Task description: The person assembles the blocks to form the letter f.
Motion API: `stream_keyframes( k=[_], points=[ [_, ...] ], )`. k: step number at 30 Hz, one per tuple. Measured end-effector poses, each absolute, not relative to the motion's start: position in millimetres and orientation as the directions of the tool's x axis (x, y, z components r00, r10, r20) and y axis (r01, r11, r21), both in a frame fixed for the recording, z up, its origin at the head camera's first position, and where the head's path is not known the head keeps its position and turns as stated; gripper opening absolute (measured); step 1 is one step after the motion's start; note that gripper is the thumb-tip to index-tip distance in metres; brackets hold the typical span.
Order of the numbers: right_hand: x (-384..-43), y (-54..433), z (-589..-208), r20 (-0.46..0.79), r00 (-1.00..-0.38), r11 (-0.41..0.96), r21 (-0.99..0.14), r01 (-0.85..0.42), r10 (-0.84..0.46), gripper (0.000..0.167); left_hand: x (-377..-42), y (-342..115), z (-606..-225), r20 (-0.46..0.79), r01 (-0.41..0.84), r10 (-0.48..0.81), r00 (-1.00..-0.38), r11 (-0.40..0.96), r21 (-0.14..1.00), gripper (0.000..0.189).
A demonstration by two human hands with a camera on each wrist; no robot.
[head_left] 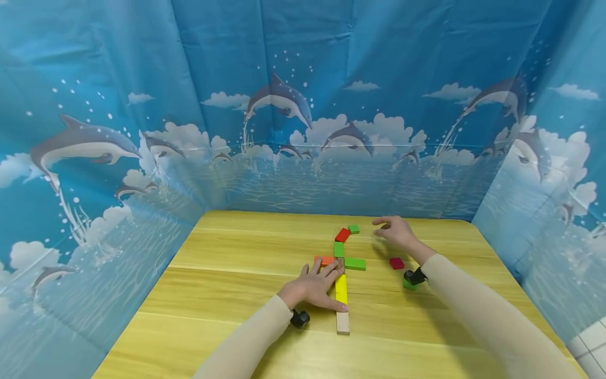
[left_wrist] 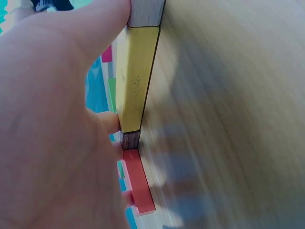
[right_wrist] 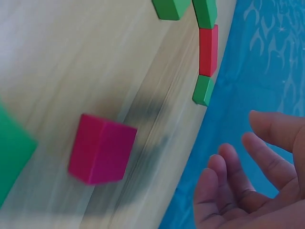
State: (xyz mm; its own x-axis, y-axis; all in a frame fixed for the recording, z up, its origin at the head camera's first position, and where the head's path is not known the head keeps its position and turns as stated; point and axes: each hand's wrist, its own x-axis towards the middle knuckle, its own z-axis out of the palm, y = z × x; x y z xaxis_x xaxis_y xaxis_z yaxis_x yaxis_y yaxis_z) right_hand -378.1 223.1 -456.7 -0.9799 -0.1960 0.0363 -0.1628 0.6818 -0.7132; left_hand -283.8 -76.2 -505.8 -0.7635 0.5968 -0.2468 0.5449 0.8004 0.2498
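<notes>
My left hand (head_left: 313, 289) rests on a row of flat wooden blocks, its fingers spread. The fingers lie over an orange-red block (left_wrist: 138, 181) and a dark brown block (left_wrist: 130, 140). Its thumb touches the line where a yellow block (head_left: 341, 290) meets a plain wood block (head_left: 343, 324). Beyond the fingers, the row runs on through a green block (head_left: 339, 249), a tilted red block (head_left: 343, 235) and a small green block (head_left: 354, 229). Another green block (head_left: 355, 264) juts out to the right. Over the far right of the table, my right hand (head_left: 396, 231) holds nothing, fingers loosely bent.
A crimson block (right_wrist: 102, 150) stands apart on the table, below the right hand. Beside it is a loose green block (right_wrist: 12, 152), partly covered by the wrist camera in the head view. A blue dolphin-print curtain (head_left: 303, 173) surrounds the wooden table's (head_left: 227, 284) far edge and sides.
</notes>
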Motion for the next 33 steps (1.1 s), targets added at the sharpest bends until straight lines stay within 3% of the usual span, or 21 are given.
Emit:
stream_keyframes(
  k=[11,33],
  points=[
    [-349,248,-458,0.077,-0.972,0.762,-0.607,-0.224,-0.224,0.034,-280,-75,-497,-0.252,0.552,0.609,-0.752,0.791,0.263,0.103],
    [-315,270,-503,-0.003,-0.989,0.814,-0.568,-0.121,-0.149,0.041,-277,-76,-500,-0.229,0.568,0.622,-0.749,0.78,0.262,0.104]
  ],
)
